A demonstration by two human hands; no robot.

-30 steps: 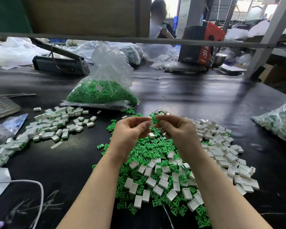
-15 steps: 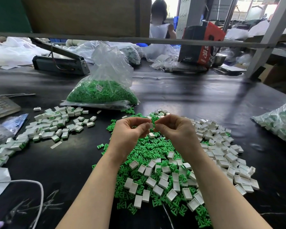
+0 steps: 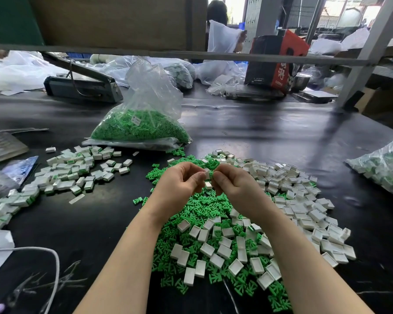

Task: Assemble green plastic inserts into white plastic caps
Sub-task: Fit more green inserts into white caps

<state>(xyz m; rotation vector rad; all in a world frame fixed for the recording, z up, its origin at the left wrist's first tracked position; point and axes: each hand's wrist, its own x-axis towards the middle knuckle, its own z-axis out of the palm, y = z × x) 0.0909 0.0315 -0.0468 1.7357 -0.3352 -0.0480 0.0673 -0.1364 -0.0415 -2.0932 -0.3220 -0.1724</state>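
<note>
The left hand (image 3: 179, 182) and the right hand (image 3: 234, 184) are meeting fingertip to fingertip above the bench (image 3: 270, 132), each with fingers curled and pinching: between them a small white cap (image 3: 207, 173) is showing with a sliver of green insert (image 3: 211, 175) against it, so the pressing-together step appears to be under way, though which hand is holding which piece is too small to tell. Judging from this, the next move is calling for a straight, firm squeeze until the insert is sitting flush, and then for the left hand to be dropping the finished piece toward the heap of finished caps (image 3: 73, 171) lying well off to its outer side. Directly beneath both hands and running back under the wrists is lying a mound of loose green inserts (image 3: 191, 209) with empty white caps (image 3: 216, 248) scattered on top; more empty caps are spreading out beyond the right hand. Just below the fingertips one stray cap (image 3: 208, 185) is sitting on the mound. Ahead of the left hand a clear bag of inserts (image 3: 141, 128) is standing, well apart. Nothing is blocking the hands; the main nuisance is likely the tangled pile below, where pieces are overlapping and making a clean pick fiddly.
</note>
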